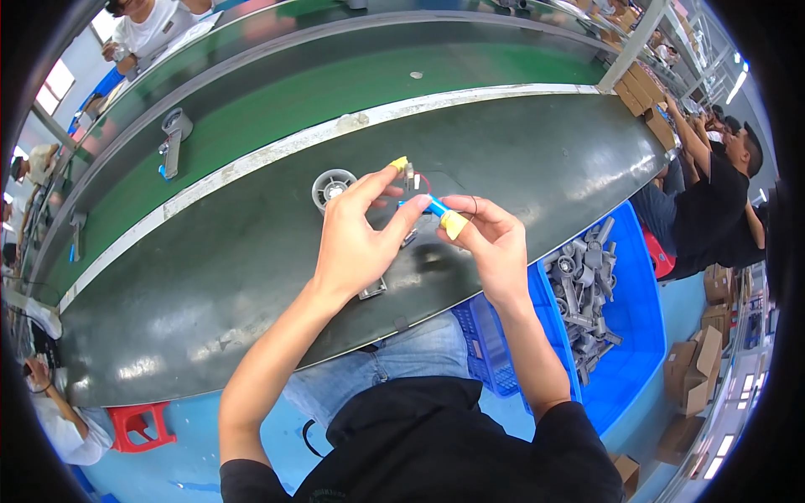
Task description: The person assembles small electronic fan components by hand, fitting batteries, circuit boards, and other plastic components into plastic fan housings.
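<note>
My left hand (356, 239) and my right hand (490, 239) meet above the dark worktable (251, 277). Between their fingertips they hold a small blue cylindrical part (436, 205) with thin red and black wires. Both hands wear yellow finger cots; one shows at my left fingertip (400, 163), another on my right thumb (454, 224). A small metal piece (410, 175) sits at the left fingertips. A grey round wheel-like part (332, 186) lies on the table just beyond my left hand. A small metal bracket (372, 290) lies under my left wrist.
A blue crate (637, 335) of several grey plastic parts stands at my right knee. A green conveyor belt (277, 117) runs behind the table and carries a grey assembled part (173, 138). Other people work at right and far left. Cardboard boxes (696, 369) and a red stool (138, 423) stand on the floor.
</note>
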`<state>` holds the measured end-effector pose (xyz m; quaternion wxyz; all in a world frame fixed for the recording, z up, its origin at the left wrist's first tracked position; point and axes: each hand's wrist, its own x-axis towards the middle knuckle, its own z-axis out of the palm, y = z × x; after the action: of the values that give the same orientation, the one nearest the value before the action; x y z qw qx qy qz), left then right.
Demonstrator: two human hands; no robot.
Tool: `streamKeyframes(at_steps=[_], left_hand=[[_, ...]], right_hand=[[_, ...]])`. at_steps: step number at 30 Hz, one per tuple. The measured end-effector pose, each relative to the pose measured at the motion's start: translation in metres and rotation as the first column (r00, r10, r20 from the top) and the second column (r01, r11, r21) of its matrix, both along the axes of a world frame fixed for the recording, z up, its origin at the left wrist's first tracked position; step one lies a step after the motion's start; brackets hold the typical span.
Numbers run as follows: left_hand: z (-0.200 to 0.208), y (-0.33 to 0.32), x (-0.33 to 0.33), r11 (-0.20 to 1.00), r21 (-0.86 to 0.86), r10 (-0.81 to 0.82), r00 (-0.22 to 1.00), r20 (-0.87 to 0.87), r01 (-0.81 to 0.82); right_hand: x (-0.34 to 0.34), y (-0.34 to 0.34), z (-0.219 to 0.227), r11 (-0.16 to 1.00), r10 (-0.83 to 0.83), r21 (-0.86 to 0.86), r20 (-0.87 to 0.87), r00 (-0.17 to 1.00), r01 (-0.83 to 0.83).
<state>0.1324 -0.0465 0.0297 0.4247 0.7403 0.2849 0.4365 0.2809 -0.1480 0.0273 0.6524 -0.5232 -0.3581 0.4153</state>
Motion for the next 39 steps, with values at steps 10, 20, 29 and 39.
streamKeyframes(at_steps=[10, 20, 29, 39], left_hand=[[0.017, 0.011, -0.051, 0.956, -0.257, -0.034, 0.925, 0.378, 0.14], [-0.005, 0.024, -0.094, 0.906, -0.422, -0.015, 1.0, 0.026, 0.025], [-0.011, 0.019, -0.092, 0.996, 0.084, 0.014, 0.947, -0.321, 0.014], [-0.016, 0.011, -0.075, 0.924, 0.366, 0.106, 0.843, -0.528, 0.113]], right_hand=[[-0.015, 0.012, 0.002, 0.958, 0.266, 0.073, 0.146, 0.953, -0.279], [-0.03, 0.05, -0.019, 0.95, 0.229, -0.069, 0.817, 0.529, -0.304], [-0.036, 0.064, -0.022, 0.944, 0.14, 0.042, 0.849, 0.51, -0.328], [-0.03, 0.05, -0.018, 0.977, 0.132, 0.012, 0.75, 0.648, -0.213]])
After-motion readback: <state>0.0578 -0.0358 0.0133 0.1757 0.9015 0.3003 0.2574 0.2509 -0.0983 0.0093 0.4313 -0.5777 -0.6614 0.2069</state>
